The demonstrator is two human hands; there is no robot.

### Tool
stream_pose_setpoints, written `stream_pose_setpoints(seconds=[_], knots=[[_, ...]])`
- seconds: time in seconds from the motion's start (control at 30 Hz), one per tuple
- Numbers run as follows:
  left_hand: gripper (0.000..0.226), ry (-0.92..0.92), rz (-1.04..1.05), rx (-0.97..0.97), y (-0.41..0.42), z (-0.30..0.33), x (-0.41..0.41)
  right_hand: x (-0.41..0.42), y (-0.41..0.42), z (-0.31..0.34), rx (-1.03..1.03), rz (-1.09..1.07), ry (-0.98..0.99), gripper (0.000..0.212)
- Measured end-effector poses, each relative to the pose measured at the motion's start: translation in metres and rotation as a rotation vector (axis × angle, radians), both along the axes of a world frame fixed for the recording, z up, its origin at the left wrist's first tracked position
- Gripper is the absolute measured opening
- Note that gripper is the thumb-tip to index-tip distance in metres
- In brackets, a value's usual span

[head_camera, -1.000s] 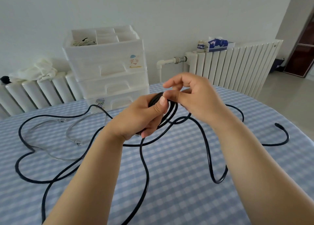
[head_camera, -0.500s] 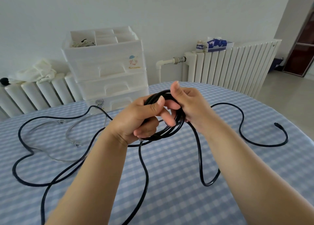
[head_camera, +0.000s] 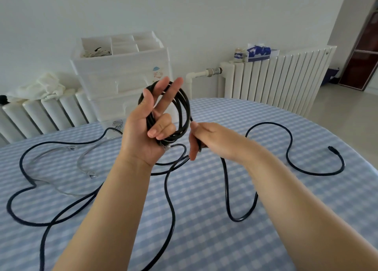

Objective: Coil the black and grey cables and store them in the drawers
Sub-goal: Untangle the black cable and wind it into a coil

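Black cable (head_camera: pixel 180 115) partly coiled, rest sprawling over table (head_camera: pixel 266 240)

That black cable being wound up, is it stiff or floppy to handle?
Probably floppy: the black cable lies in loose curves on the table. It likely has some spring, since the left hand grips the coil. It seems light, held up one-handed.

Bare forearms, no sleeves

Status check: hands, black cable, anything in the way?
Left hand holds coiled loops of black cable. Right hand grips the running strand. Most cable loose on table. Clear cable tangled underneath.
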State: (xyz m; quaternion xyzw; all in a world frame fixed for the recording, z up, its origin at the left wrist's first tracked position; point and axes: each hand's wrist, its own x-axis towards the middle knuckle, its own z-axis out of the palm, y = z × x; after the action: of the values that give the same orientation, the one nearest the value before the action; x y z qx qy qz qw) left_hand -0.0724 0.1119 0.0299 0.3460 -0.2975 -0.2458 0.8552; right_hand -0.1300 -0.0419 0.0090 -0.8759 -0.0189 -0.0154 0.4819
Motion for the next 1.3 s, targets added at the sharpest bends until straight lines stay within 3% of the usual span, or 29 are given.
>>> stream_pose_setpoints(seconds=[0.13,0.23,0.33,0.43,0.57,0.73,0.9,1.1,1.3], knots=[[0.028,0.01,0.124,-0.023,0.007,0.005,0.004,0.0,-0.002,-0.01,-0.35,-0.012,0.096,0.041],[0.024,0.039,0.201,-0.095,0.015,0.012,0.006,0.003,-0.006,-0.022,-0.457,-0.083,0.114,0.032],[0.021,0.083,0.319,-0.149,0.024,0.016,0.012,0.004,-0.007,-0.024,-0.394,-0.214,-0.063,0.022],[0.018,0.162,0.443,-0.17,0.026,0.014,0.017,0.002,0.001,-0.02,-0.556,-0.221,-0.224,0.025],[0.018,0.256,0.563,-0.114,0.019,0.011,0.015,-0.001,0.018,-0.016,-0.848,-0.156,-0.237,0.031],[0.017,0.157,0.625,0.008,0.012,0.008,0.01,-0.005,0.028,-0.014,-0.977,-0.093,-0.266,0.024],[0.022,0.063,0.656,0.102,0.004,0.0,0.01,-0.006,0.036,-0.013,-0.964,-0.063,-0.249,0.018],[0.023,-0.204,0.736,0.324,-0.006,-0.012,0.014,-0.011,0.042,-0.007,-0.959,-0.015,-0.301,0.023],[0.042,-0.472,0.766,0.609,-0.006,-0.021,0.019,-0.026,0.041,0.01,-0.582,0.063,-0.262,0.007]])
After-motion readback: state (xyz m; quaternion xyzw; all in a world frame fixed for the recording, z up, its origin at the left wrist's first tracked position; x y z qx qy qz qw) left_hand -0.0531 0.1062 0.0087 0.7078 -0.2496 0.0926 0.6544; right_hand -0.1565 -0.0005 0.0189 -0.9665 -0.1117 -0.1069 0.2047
